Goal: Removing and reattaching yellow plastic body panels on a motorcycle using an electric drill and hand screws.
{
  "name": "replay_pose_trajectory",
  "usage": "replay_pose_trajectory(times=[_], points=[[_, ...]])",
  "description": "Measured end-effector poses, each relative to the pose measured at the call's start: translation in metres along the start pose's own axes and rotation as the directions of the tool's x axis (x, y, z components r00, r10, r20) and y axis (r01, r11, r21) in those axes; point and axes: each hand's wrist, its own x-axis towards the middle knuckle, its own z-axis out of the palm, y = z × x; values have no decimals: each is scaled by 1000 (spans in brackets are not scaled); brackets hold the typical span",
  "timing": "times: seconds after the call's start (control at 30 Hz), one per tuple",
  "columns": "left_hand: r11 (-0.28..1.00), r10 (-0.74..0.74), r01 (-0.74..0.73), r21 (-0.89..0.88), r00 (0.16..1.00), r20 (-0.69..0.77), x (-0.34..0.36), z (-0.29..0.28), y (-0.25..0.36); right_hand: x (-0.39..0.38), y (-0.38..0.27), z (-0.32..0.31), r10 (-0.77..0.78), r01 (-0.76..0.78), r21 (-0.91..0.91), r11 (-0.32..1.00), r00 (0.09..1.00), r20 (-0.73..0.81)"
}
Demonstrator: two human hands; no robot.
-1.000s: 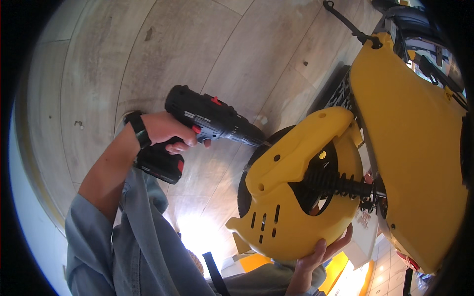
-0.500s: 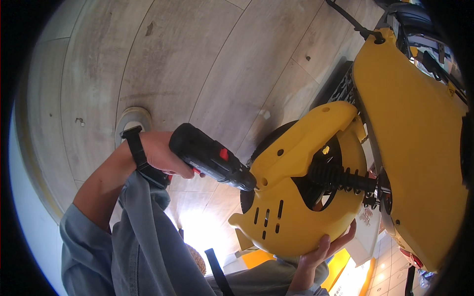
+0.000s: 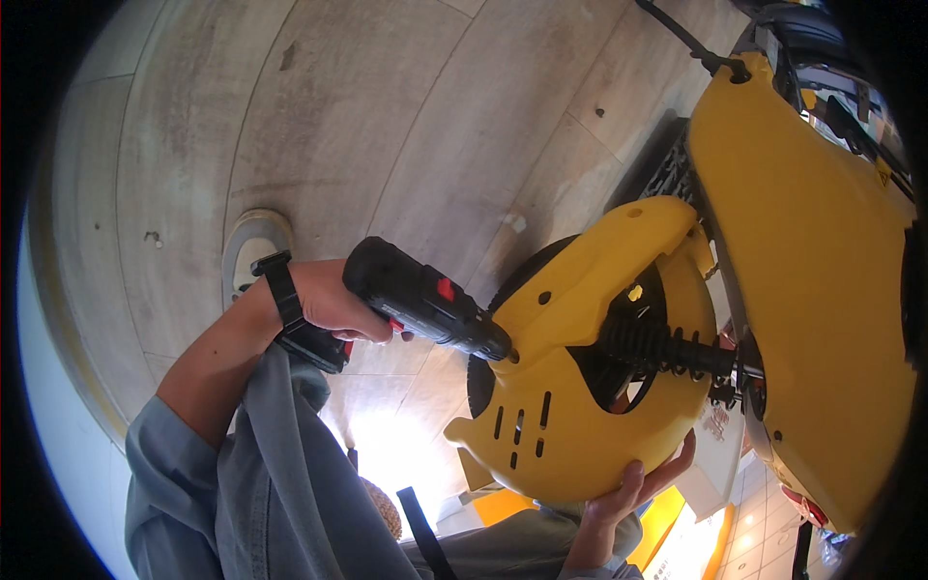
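Note:
My left hand (image 3: 333,298) is wrapped round the grip of a black and red cordless drill (image 3: 425,298), with a finger at the red trigger. The drill's nose meets the yellow wheel cover (image 3: 590,435) beside a round recess; its tip is hidden there. From below, my right hand (image 3: 623,495) grips the cover's lower edge, its thumb on the yellow face and its fingers spread along the rim. Through the cover's opening shows a black spring shock absorber (image 3: 667,348). Part of a black tyre (image 3: 527,273) shows behind the cover.
A large yellow body panel (image 3: 802,251) of the vehicle stands at the right, with a black strap (image 3: 681,29) at its top. My shoe (image 3: 256,242) rests on the wood-plank floor (image 3: 387,106). A bright light (image 3: 391,445) glares near my legs.
My left hand has moved the drill slightly right, and its nose now sits at the recess in the cover. My right hand has stayed in place.

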Motion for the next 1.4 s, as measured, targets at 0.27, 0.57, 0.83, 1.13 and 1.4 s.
replay_pose_trajectory(times=[0.27, 0.57, 0.83, 1.13, 1.4], points=[[999, -33, 33, -40, 999, 19, 2, 0, -5, -3, -3, 1, 48, -47, 35, 998, 999, -26], [988, -5, 7, -152, 1000, 12, 2, 1, -13, -4, 6, -3, 47, -47, 111, 993, 999, 2], [997, -42, 42, -57, 999, 2, 1, 2, -4, -2, 4, -4, 29, -31, 128, 991, 999, 16], [988, -35, 41, -148, 998, 46, 4, -2, -22, -3, 4, -2, 34, -35, 104, 994, 999, 16], [974, -42, 60, -218, 995, 90, 6, 0, -26, -4, 8, -4, 28, -28, 42, 999, 1000, 0]])
